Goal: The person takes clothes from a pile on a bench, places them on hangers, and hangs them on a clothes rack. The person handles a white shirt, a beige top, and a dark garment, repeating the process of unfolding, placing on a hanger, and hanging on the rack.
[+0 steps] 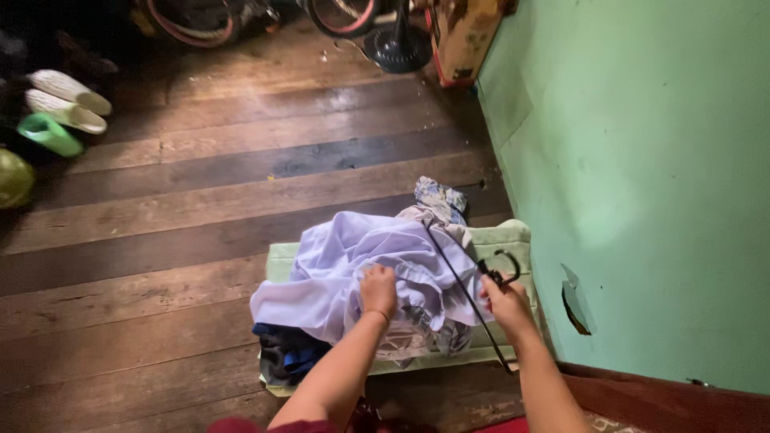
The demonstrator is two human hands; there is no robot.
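Laundry lies heaped on a pale green cushion [513,237] set on the plank floor [160,208], close against the green wall [642,176]. On top of the heap is a lilac shirt [345,256], spread from the cushion's middle toward its left end. My left hand [378,290] rests on that shirt, fingers curled down into the cloth and bunching a fold of it.

My right hand [504,303] is closed around the neck of a black hanger [465,281], just under the hook. The hook curls up and toward the wall. One thin arm of the hanger runs from my grip up and left across the shirt, ending near a patterned blue cloth [439,196] at the far edge of the heap; the other arm slants down past my wrist toward the cushion's near corner. So its long axis lies on a diagonal, far-left to near-right, and it sits at the right end of the heap, touching the shirt.

Dark blue clothes [285,353] poke out under the shirt at the near left. Far left, pale sandals [68,100] and a green one [50,134] sit on the floor.
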